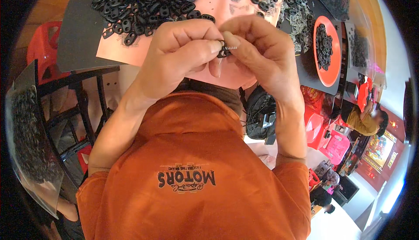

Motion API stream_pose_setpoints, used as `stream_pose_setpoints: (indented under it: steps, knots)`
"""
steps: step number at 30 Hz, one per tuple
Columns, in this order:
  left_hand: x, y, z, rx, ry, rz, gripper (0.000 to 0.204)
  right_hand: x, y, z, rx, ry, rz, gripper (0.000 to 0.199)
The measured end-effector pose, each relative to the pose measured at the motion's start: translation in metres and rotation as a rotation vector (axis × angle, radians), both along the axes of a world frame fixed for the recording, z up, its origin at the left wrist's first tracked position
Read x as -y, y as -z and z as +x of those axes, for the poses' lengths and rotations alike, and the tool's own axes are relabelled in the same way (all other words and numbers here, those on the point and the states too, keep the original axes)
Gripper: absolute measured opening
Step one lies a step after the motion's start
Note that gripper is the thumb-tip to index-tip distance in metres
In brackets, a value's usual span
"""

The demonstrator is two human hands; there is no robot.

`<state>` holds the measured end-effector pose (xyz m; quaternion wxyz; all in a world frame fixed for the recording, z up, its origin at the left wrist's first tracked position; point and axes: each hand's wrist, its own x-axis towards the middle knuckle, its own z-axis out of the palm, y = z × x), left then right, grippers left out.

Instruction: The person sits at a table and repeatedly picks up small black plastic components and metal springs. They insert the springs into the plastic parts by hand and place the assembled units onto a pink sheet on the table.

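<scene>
Black plastic part (223,53) and a small metal spring (230,46) sit pinched between both hands above the pink board (118,50). Left hand (181,52) and right hand (257,50) meet, fingers closed narrowly on them. More black pieces (148,4) lie heaped just beyond.

clear plastic bag (30,144) | far left | holds black parts

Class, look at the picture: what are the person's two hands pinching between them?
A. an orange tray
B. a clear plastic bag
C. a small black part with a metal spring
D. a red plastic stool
C: the left hand and right hand meet on a small black part with a metal spring sticking out.
</scene>
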<state>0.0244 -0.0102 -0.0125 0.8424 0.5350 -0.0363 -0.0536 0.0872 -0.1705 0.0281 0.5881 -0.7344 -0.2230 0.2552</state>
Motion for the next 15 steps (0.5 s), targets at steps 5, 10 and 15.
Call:
stream_pose_setpoints:
  steps: [5, 10, 15]
  knots:
    - [-0.001, 0.003, 0.002, 0.044, -0.054, -0.107, 0.017, 0.005, 0.0, -0.007, 0.112, -0.053, 0.054, 0.018]
    - [-0.005, 0.004, 0.003, 0.02, -0.009, -0.188, 0.018, 0.006, 0.004, -0.008, 0.151, -0.066, 0.062, 0.017]
    - [-0.008, -0.004, 0.002, -0.037, 0.04, -0.046, 0.019, 0.005, -0.001, -0.008, 0.055, 0.068, 0.023, 0.009]
